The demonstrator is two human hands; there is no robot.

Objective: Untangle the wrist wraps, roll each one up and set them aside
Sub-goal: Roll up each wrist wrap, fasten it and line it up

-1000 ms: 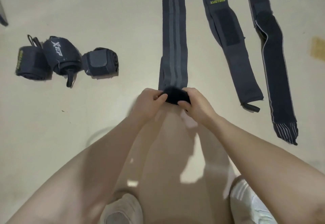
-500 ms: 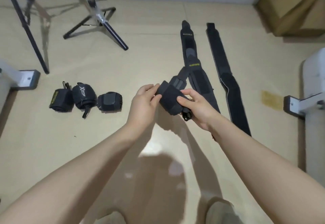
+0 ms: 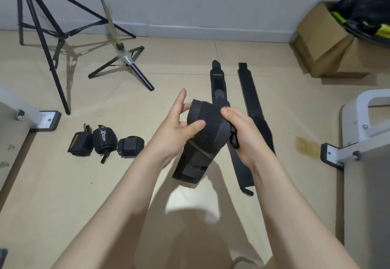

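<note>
Both hands hold a dark wrist wrap (image 3: 202,133) in the air at the centre, mostly rolled, with its loose tail hanging down toward me. My left hand (image 3: 175,129) grips the roll's left side with thumb on top. My right hand (image 3: 242,131) clasps its right side. Two unrolled wraps lie flat on the floor beyond: one with yellow lettering (image 3: 218,83) and a plain black one (image 3: 251,99). Three rolled wraps sit in a row at the left: (image 3: 79,142), (image 3: 104,140), (image 3: 130,145).
A black tripod (image 3: 40,28) and a light stand (image 3: 126,57) stand at the back left. A cardboard box (image 3: 329,42) with a dark bag sits at the back right. White furniture legs (image 3: 346,152) flank the floor space on both sides.
The wrap was rolled up from the floor and lifted into the air between both hands. The view has tilted up, showing the wall and stands.
</note>
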